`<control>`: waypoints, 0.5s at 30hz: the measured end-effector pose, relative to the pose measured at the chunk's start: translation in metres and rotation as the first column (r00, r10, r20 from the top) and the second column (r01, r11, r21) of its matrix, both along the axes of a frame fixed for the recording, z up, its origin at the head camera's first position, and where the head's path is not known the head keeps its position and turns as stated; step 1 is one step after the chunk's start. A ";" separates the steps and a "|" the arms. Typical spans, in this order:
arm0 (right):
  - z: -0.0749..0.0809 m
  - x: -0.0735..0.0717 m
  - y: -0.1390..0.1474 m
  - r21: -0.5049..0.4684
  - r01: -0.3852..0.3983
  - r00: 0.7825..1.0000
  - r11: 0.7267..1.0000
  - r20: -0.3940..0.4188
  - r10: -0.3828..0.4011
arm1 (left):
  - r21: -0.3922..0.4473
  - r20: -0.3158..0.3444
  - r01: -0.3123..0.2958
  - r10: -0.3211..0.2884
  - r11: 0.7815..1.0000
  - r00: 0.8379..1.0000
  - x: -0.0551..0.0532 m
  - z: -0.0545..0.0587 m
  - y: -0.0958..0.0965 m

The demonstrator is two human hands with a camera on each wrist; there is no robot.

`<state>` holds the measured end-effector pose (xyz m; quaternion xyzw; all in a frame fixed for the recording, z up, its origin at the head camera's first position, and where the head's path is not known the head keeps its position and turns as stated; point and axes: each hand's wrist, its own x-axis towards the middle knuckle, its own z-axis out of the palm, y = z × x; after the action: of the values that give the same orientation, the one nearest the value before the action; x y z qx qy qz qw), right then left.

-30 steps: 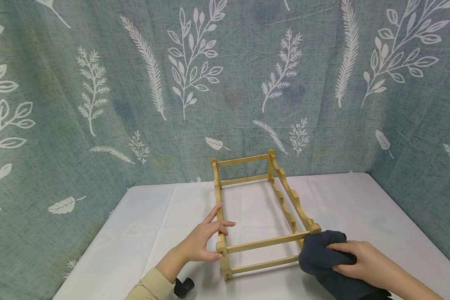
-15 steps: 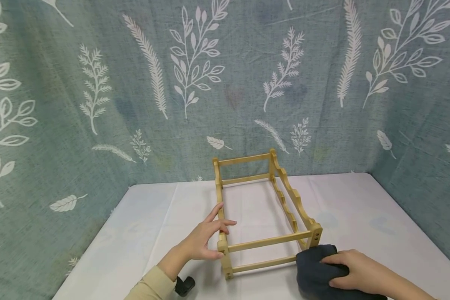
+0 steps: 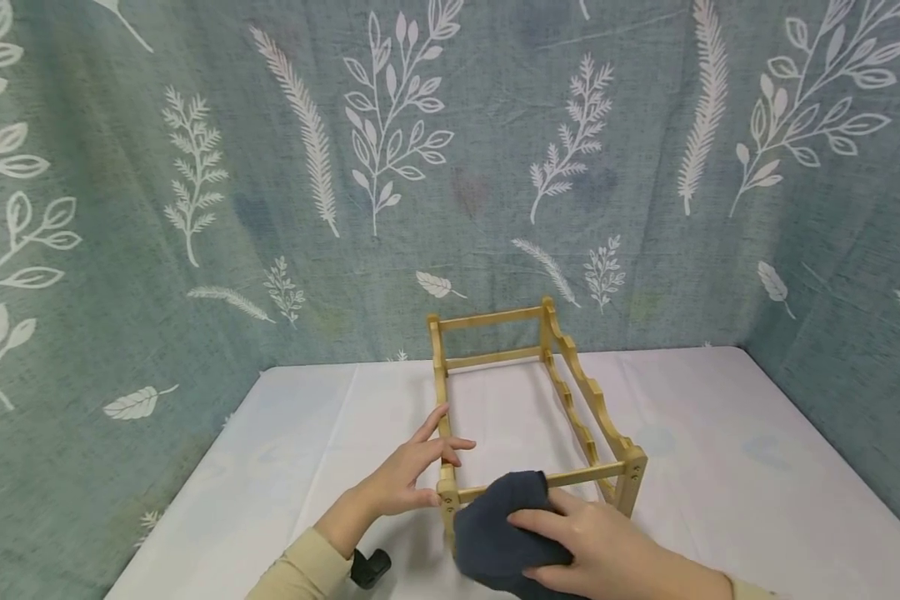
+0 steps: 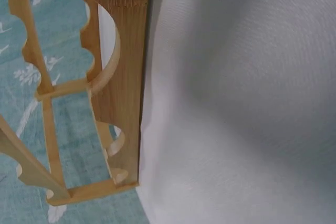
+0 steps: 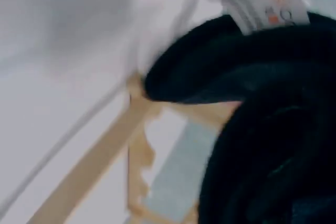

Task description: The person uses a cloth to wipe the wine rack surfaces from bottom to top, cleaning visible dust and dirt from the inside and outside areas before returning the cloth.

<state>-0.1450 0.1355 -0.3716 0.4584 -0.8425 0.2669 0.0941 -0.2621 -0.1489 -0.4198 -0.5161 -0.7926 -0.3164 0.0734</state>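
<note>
A light wooden rack (image 3: 588, 472) with wavy, scalloped side rails and round-looking crossbars stands on the white-covered table. My left hand (image 3: 405, 477) grips its left side near the front corner, fingers over the rail and thumb at the front post. Bunched in my right hand (image 3: 596, 546) is a dark blue cloth (image 3: 501, 529), which lies against the front crossbars and covers their left part. In the left wrist view the scalloped rails (image 4: 122, 51) show, but no hand. The right wrist view is blurred; a white printed label (image 5: 270, 3) is on the dark cloth (image 5: 252, 156).
A small black object (image 3: 370, 568) lies near my left wrist. The white tablecloth (image 3: 720, 433) spreads around the rack. Behind and at both sides hangs a green-blue curtain (image 3: 480, 167) with white leaf patterns.
My right hand has moved the cloth from the rack's front right corner leftward along the front crossbars. The right front post is uncovered now. My left hand has kept its place on the rack.
</note>
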 end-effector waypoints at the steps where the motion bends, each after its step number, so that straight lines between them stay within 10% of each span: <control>1: -0.003 -0.001 -0.008 0.005 -0.014 0.998 1.000 -0.057 0.015 | 0.006 0.007 0.003 -0.003 1.000 1.000 0.000 0.000 0.001; 7: -0.015 -0.008 -0.032 0.087 0.134 0.955 0.987 -0.279 -0.105 | 0.039 0.019 0.008 -0.009 0.999 1.000 0.000 -0.004 0.004; 15: -0.011 -0.004 0.006 0.087 0.337 0.936 0.938 -0.137 -0.323 | 0.053 -0.001 -0.003 0.003 0.999 1.000 0.000 -0.004 0.002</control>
<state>-0.1495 0.1410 -0.3821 0.3301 -0.9135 0.1730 0.1632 -0.2617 -0.1468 -0.4233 -0.5131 -0.7845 -0.3369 0.0882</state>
